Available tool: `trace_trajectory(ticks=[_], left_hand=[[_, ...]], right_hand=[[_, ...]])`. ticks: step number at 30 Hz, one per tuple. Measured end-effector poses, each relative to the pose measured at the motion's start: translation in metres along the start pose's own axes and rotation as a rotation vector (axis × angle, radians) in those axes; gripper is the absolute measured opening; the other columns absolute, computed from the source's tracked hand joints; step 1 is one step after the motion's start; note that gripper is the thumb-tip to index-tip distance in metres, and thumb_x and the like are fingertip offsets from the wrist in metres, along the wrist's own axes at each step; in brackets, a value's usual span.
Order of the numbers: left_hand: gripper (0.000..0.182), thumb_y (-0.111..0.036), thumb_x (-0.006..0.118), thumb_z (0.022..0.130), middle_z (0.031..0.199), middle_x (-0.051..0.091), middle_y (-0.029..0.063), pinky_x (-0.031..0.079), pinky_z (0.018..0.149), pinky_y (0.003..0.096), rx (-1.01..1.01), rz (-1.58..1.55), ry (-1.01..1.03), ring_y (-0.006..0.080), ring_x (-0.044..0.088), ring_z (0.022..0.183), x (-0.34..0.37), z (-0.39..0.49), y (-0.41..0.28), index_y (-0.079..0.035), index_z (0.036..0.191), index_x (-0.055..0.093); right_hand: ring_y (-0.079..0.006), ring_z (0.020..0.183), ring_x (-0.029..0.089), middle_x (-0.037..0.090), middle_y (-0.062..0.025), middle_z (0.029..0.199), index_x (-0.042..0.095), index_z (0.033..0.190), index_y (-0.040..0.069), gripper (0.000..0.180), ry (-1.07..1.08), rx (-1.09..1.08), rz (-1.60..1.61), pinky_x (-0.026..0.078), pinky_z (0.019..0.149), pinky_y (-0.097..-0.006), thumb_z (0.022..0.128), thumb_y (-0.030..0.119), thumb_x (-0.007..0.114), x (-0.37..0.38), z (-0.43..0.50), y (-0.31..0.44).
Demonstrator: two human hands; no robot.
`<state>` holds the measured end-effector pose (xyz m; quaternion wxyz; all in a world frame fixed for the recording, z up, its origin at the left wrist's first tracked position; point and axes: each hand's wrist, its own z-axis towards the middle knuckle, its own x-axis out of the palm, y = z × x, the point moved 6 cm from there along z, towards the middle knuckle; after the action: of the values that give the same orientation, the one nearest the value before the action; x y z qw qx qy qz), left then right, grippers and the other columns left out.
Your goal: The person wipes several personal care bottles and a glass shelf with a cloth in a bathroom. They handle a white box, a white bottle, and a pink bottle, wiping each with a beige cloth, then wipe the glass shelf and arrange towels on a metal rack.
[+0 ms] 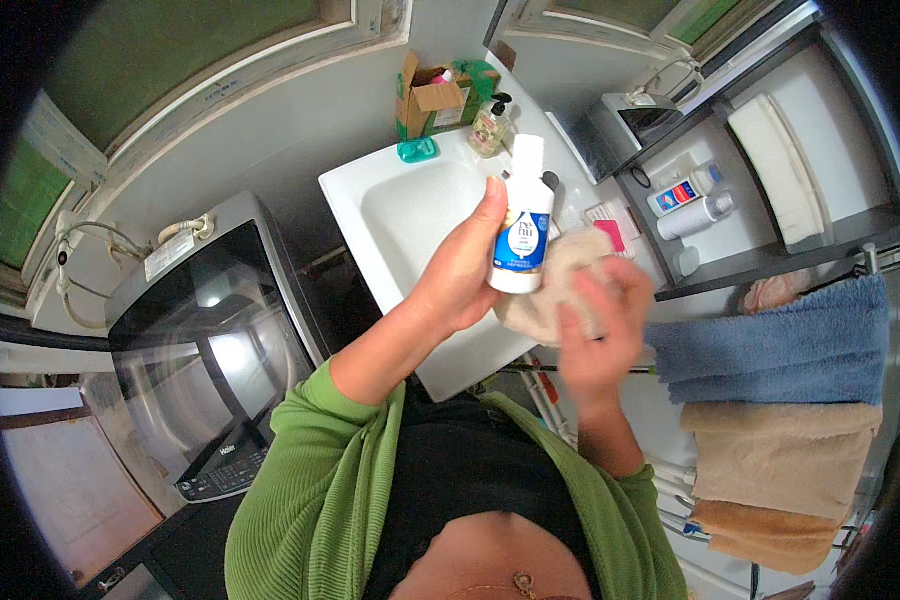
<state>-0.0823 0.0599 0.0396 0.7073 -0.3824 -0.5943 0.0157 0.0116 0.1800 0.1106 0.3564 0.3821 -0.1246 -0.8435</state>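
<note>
My left hand grips a white ReNu bottle with a blue label, held upright over the right part of the white washbasin. Its white cap is on, and the thumb lies along the bottle's side. A beige cloth is bunched in my right hand, just right of the bottle. That hand is blurred, its fingers curled over the cloth. Part of the cloth passes behind the bottle, so whether the two touch is unclear.
A pump bottle, a green soap box and an opened carton stand at the basin's back. Left is a Haier washing machine. Right are a wall shelf with bottles and hanging towels. A pink item lies by the basin.
</note>
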Motion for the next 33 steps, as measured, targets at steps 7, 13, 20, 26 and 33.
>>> trace_trajectory(ticks=[7, 13, 20, 26, 33], left_hand=[[0.058, -0.05, 0.028, 0.112, 0.124, 0.062, 0.0116, 0.049, 0.103, 0.0359, 0.28, 0.336, -0.12, 0.0191, 0.06, 0.116, 0.006, -0.011, 0.015, -0.004, 0.14, 0.049], [0.052, -0.043, 0.026, 0.114, 0.129, 0.059, 0.0123, 0.046, 0.105, 0.0333, 0.352, 0.448, -0.082, 0.018, 0.058, 0.117, 0.012, -0.019, 0.005, -0.004, 0.145, 0.043], [0.059, -0.049, 0.029, 0.112, 0.126, 0.058, 0.0087, 0.046, 0.099, 0.0322, 0.364, 0.324, -0.053, 0.0157, 0.056, 0.11, 0.013, -0.02, -0.005, -0.003, 0.147, 0.041], [0.057, -0.045, 0.031, 0.113, 0.131, 0.057, 0.0117, 0.047, 0.101, 0.0324, 0.392, 0.431, -0.032, 0.0162, 0.056, 0.117, 0.017, -0.025, 0.003, -0.002, 0.149, 0.039], [0.061, -0.05, 0.027, 0.112, 0.129, 0.061, 0.0135, 0.05, 0.101, 0.0354, 0.362, 0.433, -0.083, 0.0195, 0.062, 0.115, 0.006, -0.023, 0.006, -0.001, 0.146, 0.044]], right_hand=[[-0.0264, 0.103, 0.057, 0.055, -0.0089, 0.111, 0.079, 0.11, 0.015, 0.033, 0.082, 0.001, 0.049, 0.048, 0.09, -0.0364, 0.079, 0.009, 0.082, 0.018, 0.034, 0.006], [-0.0273, 0.103, 0.057, 0.055, -0.009, 0.11, 0.078, 0.111, 0.015, 0.035, 0.003, -0.061, 0.031, 0.048, 0.089, -0.0358, 0.077, 0.008, 0.083, 0.016, 0.038, 0.01], [-0.027, 0.1, 0.056, 0.054, -0.0083, 0.106, 0.078, 0.11, 0.017, 0.04, 0.094, -0.16, 0.079, 0.048, 0.087, -0.0368, 0.071, 0.008, 0.087, 0.019, 0.011, 0.026], [-0.0269, 0.102, 0.058, 0.057, -0.0116, 0.111, 0.074, 0.109, 0.009, 0.035, 0.014, -0.081, 0.122, 0.047, 0.092, -0.0357, 0.076, 0.002, 0.081, 0.002, 0.049, 0.01], [-0.0278, 0.103, 0.061, 0.058, -0.0154, 0.116, 0.072, 0.106, 0.002, 0.027, -0.082, -0.018, 0.257, 0.05, 0.091, -0.0358, 0.079, -0.001, 0.078, 0.011, 0.012, -0.009]])
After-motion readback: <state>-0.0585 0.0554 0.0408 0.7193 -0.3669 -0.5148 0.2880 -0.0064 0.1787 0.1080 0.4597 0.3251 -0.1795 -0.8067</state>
